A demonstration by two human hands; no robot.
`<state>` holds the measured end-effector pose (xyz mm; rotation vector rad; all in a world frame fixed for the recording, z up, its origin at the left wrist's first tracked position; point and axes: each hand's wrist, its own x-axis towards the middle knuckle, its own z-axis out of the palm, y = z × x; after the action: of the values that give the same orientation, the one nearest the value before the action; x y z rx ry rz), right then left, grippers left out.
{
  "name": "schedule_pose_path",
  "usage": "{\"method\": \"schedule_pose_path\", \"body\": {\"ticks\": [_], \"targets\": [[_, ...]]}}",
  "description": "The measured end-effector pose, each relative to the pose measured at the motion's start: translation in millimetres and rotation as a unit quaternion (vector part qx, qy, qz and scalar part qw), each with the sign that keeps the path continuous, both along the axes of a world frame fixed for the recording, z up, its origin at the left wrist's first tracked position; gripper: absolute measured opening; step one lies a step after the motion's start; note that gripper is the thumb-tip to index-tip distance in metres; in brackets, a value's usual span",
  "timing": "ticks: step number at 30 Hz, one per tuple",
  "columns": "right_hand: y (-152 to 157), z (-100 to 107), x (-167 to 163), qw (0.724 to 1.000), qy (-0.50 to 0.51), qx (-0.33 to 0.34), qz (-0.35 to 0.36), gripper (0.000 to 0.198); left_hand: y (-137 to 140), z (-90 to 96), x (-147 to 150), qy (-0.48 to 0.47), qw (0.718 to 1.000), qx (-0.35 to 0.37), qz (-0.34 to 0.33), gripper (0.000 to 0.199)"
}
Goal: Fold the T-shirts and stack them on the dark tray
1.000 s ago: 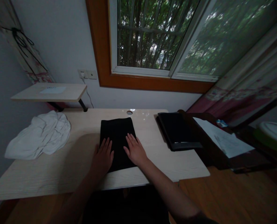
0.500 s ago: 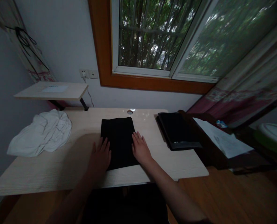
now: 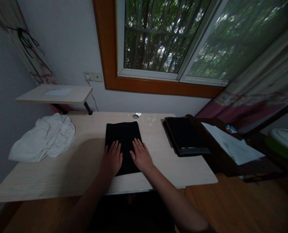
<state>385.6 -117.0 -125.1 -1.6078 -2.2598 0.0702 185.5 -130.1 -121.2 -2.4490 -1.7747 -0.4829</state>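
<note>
A flat black folded cloth (image 3: pixel 123 132), roughly rectangular, lies on the pale wooden desk (image 3: pixel 85 181) in front of me. My left hand (image 3: pixel 112 158) rests palm down on its left side, fingers stretched forward. On its right side my right hand (image 3: pixel 141 155) lies flat too, fingers spread. Both hands cover the cloth's near side edges. Neither hand grips anything. Farther right, a stack of dark folded items (image 3: pixel 182 134) with a grey strip along its near edge sits at the desk's side.
A crumpled white cloth (image 3: pixel 47 137) lies on the left of the desk, below a small raised shelf (image 3: pixel 54 94). Past the right edge, a sheet of paper (image 3: pixel 231 144) rests on dark furniture. A window (image 3: pixel 168 35) stands behind the desk.
Both hands have slid inward from the black cloth's side edges onto its surface, closer together. The cloth has stayed about where it was.
</note>
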Motion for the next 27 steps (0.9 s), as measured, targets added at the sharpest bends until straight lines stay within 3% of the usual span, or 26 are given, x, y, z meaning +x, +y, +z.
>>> {"method": "schedule_pose_path", "body": {"ticks": [5,19,23,27], "targets": [[-4.4,-0.6,15.7,1.0,-0.012,-0.006,-0.004,0.057,1.0,1.5,-3.8,0.006,1.0,-0.002,-0.015,0.053],[-26.3,4.7,17.7,1.0,0.0,-0.007,0.003,0.058,-16.7,-5.9,-17.5,0.031,0.998,-0.028,-0.041,0.055],[-26.2,3.1,16.4,1.0,-0.011,-0.011,0.007,0.06,2.0,-4.3,-16.3,0.038,0.996,-0.034,-0.071,0.056],[-25.9,2.6,16.7,1.0,-0.018,-0.013,0.013,0.061,43.2,-5.1,-10.8,0.039,0.995,-0.034,-0.085,0.056]]}}
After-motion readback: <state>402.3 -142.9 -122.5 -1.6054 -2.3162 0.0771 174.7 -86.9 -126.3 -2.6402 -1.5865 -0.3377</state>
